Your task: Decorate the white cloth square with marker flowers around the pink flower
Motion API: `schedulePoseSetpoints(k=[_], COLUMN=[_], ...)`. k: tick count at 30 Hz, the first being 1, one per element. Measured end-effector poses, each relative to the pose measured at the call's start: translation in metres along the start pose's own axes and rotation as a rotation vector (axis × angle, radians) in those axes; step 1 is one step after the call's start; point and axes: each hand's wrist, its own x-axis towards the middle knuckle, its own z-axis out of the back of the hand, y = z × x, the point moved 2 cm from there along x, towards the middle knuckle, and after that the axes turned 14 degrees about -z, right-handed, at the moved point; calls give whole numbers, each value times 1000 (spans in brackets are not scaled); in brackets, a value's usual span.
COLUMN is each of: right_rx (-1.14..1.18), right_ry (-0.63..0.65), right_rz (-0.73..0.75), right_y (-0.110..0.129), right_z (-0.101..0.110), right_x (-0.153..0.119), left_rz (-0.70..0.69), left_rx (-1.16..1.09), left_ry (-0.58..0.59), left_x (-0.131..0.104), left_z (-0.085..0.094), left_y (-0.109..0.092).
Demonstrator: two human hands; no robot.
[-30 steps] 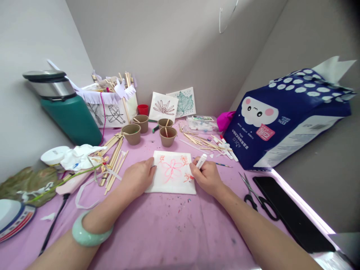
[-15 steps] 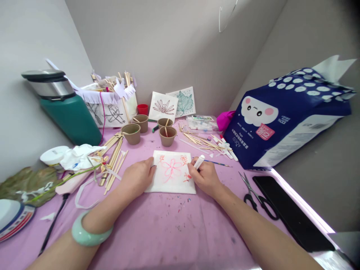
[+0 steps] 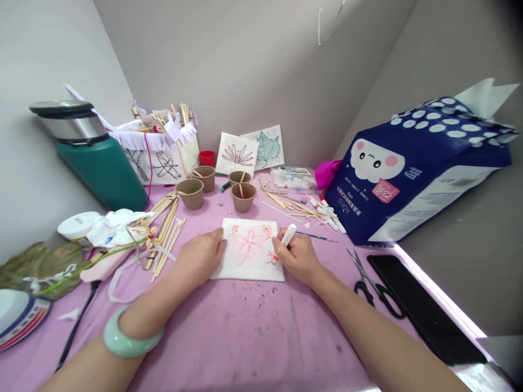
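Observation:
A white square panel (image 3: 229, 264) lies on the pink cloth, bearing a large pink flower and smaller orange-red flowers near its corners. My left hand (image 3: 201, 253) pinches the panel's left edge between thumb and fingers. In my right hand (image 3: 300, 256) is a white marker (image 3: 289, 234), tilted, with its tip down by the small flower at the panel's lower right. That hand rests over the panel's right edge.
Brown cups (image 3: 244, 198) with sticks stand behind the panel. Black-handled scissors (image 3: 379, 291) and a black phone (image 3: 425, 310) lie right, below a blue package (image 3: 379, 201). Wooden sticks (image 3: 167, 239) and a green bottle (image 3: 102, 169) are at left.
More orange-red colour shows on the small flower at the panel's lower right. My right hand and the marker have shifted very slightly; my left hand stays put.

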Motion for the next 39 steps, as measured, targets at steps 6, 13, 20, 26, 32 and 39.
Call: schedulePoseSetpoints(k=[6, 13, 20, 26, 32, 39], right_rx=[20, 31, 65, 53, 36, 31], right_ry=[-75, -58, -41, -27, -14, -31], right_rz=[-6, -9, -19, -12, -12, -2], right_y=[-1, 2, 2, 1, 1, 1], right_z=[6, 5, 1, -1, -3, -4], right_x=[1, 0, -1, 0, 0, 1], left_rz=[-2, -11, 0, -10, -15, -28], left_rx=[-2, -9, -10, -7, -4, 2], left_ry=[-8, -18, -3, -19, -18, -38], left_x=[0, 0, 0, 0, -1, -1], left_z=[0, 0, 0, -1, 1, 0], left_y=[0, 0, 0, 0, 0, 0])
